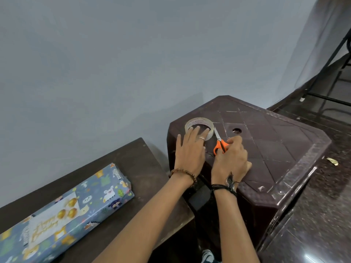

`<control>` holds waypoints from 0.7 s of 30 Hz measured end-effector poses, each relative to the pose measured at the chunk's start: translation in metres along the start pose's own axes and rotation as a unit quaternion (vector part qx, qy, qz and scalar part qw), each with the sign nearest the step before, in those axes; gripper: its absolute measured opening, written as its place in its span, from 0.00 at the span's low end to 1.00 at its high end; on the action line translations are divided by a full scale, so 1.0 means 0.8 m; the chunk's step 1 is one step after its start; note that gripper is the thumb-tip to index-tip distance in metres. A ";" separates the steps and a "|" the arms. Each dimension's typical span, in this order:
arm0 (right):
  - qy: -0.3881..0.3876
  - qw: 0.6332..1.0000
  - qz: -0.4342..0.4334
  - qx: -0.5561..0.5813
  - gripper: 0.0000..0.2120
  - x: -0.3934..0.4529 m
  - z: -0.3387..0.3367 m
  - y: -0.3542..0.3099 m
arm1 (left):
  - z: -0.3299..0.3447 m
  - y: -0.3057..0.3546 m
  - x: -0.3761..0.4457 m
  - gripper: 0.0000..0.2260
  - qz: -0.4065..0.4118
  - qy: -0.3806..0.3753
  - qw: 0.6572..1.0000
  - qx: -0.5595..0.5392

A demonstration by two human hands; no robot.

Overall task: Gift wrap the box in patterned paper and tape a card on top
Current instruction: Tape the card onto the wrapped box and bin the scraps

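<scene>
The long box point(106, 194), wrapped in blue animal-print paper, lies at the lower left on the dark wooden table point(144, 168). A white card point(51, 219) with gold lettering and gold balloons lies on its top face. On the brown plastic stool point(275, 141) to the right lies a roll of clear tape point(199, 124); my left hand point(190, 149) rests on it with straight fingers. Beside the roll lie orange-handled scissors point(219, 143), and my right hand point(231, 160) curls its fingers round their handles.
A pale wall stands close behind the table and stool. The stool top has a round hole point(236, 130). Dark speckled floor point(322, 215) runs to the right, with a scrap of gold paper point(332, 161) on it and a black metal frame point(332, 73) at the far right.
</scene>
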State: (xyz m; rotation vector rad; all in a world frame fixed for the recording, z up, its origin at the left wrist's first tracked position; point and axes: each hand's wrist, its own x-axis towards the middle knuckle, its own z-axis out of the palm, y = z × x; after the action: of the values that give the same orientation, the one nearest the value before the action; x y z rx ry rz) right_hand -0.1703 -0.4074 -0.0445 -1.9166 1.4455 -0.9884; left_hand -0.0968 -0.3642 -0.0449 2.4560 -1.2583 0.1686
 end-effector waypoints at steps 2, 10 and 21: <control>-0.001 1.000 -0.008 0.014 0.11 -0.003 -0.003 0.000 | -0.007 0.002 -0.011 0.24 -0.001 -0.013 1.000 0.000; 0.007 0.971 -0.157 0.181 0.08 -0.074 -0.008 -0.052 | -0.064 -0.021 -0.111 0.19 -0.073 0.093 0.987 -0.108; -0.323 0.910 -0.150 0.213 0.14 -0.228 0.042 -0.110 | -0.124 -0.151 -0.332 0.24 -0.389 0.274 0.879 0.017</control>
State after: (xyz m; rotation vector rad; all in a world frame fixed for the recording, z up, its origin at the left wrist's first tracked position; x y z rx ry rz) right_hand -0.1219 -0.2082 -0.0381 -1.8940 0.5187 -0.6215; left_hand -0.1511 -0.0615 -0.0588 2.4679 -0.0038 0.6021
